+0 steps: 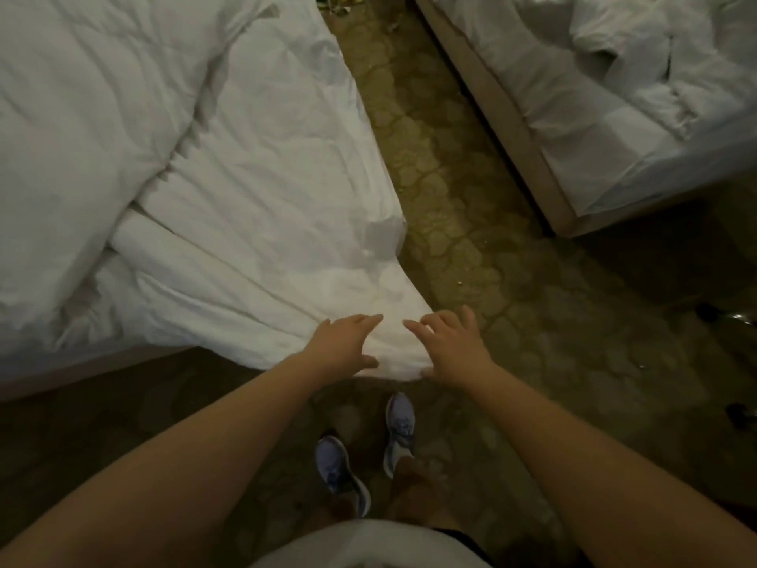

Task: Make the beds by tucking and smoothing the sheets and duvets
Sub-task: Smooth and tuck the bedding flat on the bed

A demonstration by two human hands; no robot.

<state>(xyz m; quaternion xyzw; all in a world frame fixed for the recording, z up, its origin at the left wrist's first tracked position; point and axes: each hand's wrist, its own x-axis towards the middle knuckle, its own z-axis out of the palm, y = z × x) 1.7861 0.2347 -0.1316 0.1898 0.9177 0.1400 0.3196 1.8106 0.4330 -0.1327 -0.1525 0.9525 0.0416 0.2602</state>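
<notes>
Bare forearms out; left hand (pixel 344 342) and right hand (pixel 450 350), fingers spread, nothing clamped, rest on crumpled white fabric duvet corner (pixel 394 347) over patterned brown carpet (pixel 471 239).

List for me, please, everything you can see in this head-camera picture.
near bed: 1, pale base, left
duvet: 1, white, rumpled, on the near bed
bedding corner: 1, white, reaching past the near bed's corner toward the person
far bed: 1, beige base, upper right
crumpled bedding: 1 heap, white, on the far bed
carpet: 1, olive-brown, patterned, between the beds
dark object: 1, partly shiny, right edge, cut off
shoes: 2, blue-grey, on the carpet
left hand: 1, fingers straight, rests on the bedding corner
right hand: 1, fingers loosely bent, at the bedding corner's right edge; grip unclear
</notes>
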